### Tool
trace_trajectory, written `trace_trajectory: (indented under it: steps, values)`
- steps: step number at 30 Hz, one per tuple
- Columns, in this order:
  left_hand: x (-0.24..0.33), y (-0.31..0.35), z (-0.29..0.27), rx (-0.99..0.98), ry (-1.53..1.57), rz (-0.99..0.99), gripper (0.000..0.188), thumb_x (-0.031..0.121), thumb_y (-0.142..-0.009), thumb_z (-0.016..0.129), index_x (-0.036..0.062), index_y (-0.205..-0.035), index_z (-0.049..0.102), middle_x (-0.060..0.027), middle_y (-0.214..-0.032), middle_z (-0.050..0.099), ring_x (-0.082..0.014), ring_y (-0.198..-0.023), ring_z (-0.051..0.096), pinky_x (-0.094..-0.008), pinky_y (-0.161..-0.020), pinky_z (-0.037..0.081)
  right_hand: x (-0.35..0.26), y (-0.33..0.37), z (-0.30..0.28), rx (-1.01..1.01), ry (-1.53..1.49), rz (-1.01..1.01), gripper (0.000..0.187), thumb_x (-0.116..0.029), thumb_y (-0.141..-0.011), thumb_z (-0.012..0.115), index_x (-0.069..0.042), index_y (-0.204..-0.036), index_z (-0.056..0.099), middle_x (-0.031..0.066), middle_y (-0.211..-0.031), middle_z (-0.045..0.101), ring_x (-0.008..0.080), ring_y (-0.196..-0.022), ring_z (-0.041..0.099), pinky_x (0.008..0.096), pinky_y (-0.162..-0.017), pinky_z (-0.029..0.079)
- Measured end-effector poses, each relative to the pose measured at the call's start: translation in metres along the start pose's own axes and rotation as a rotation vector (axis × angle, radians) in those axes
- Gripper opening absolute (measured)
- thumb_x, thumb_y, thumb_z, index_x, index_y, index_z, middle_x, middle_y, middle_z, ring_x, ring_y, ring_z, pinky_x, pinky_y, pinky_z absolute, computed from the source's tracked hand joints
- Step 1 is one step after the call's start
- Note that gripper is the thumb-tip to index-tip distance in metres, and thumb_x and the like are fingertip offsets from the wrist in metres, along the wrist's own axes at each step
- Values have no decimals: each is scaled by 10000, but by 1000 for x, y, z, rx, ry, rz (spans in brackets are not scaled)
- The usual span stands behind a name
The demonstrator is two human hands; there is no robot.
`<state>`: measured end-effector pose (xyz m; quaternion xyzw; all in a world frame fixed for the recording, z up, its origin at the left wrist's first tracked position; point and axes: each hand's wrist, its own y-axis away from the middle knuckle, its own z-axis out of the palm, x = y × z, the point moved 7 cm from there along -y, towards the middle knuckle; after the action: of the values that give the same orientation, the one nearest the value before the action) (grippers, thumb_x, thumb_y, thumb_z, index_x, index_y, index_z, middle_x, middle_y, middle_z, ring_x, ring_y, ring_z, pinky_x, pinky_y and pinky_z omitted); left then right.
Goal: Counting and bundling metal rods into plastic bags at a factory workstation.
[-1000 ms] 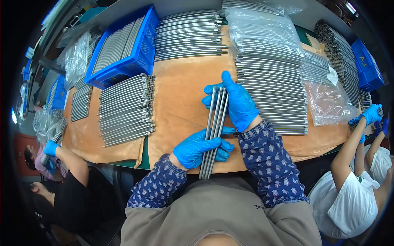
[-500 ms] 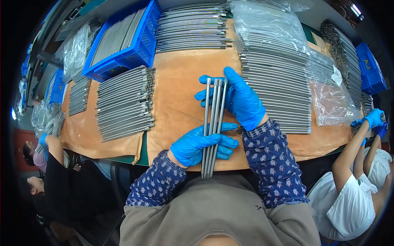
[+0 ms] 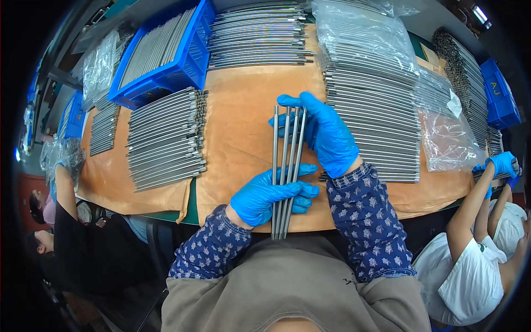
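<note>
In the head view, the left hand (image 3: 268,195) has its blue-gloved fingers wrapped round at least four slim metal rods (image 3: 275,144), held tilted above the near edge of the bench (image 3: 192,206). The right hand (image 3: 332,135) curves behind their upper ends; whether its fingers grip, I cannot tell. The tops fan apart, so a slack left grasp could let one slide out, and the lower ends overhang the edge, where a dropped rod might miss the bench. Just beside the right wrist lies a broad rod row (image 3: 373,127), which a wide swing could disturb. Leftward, another rod row (image 3: 166,141) and a blue bin (image 3: 191,66) limit the space; plastic bags (image 3: 362,33) cover the far-right rods.
</note>
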<state>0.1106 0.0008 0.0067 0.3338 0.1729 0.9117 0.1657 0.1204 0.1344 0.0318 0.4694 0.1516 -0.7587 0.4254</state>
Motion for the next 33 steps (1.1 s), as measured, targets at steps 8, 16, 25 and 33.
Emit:
trace_trajectory:
  steps: [8, 16, 25, 33]
  values:
    - [2, 2, 0, -5, 26, 35, 479, 158, -849, 570, 21, -1270, 387, -137, -1038, 599, -179, -863, 604, -312, -778, 504, 1, -1, -6, 58, 80, 20, 400, -379, -893, 453, -24, -977, 616, 104, -836, 648, 158, -715, 624, 249, -654, 502]
    - [3, 1, -3, 68, -18, 32, 509, 138, -838, 578, 23, -1286, 365, -165, -1039, 596, -212, -868, 612, -342, -770, 518, 7, -1, 5, -57, -35, 76, 520, -417, -907, 385, 54, -1071, 534, 157, -885, 631, 222, -832, 616, 310, -762, 496]
    - [4, 2, -3, 28, 36, 54, 513, 156, -837, 581, 1, -1277, 366, -169, -1024, 601, -217, -872, 612, -351, -773, 514, 9, -1, 6, -55, -114, 105, 454, -384, -913, 378, 8, -1059, 556, 115, -874, 644, 174, -757, 615, 290, -707, 487]
    - [4, 1, -6, 61, -16, 67, 491, 150, -836, 583, -2, -1260, 387, -154, -997, 612, -208, -851, 615, -340, -755, 518, 2, -2, 6, -52, 184, -49, 611, -480, -907, 331, 74, -1067, 537, 175, -876, 631, 222, -808, 623, 302, -711, 509]
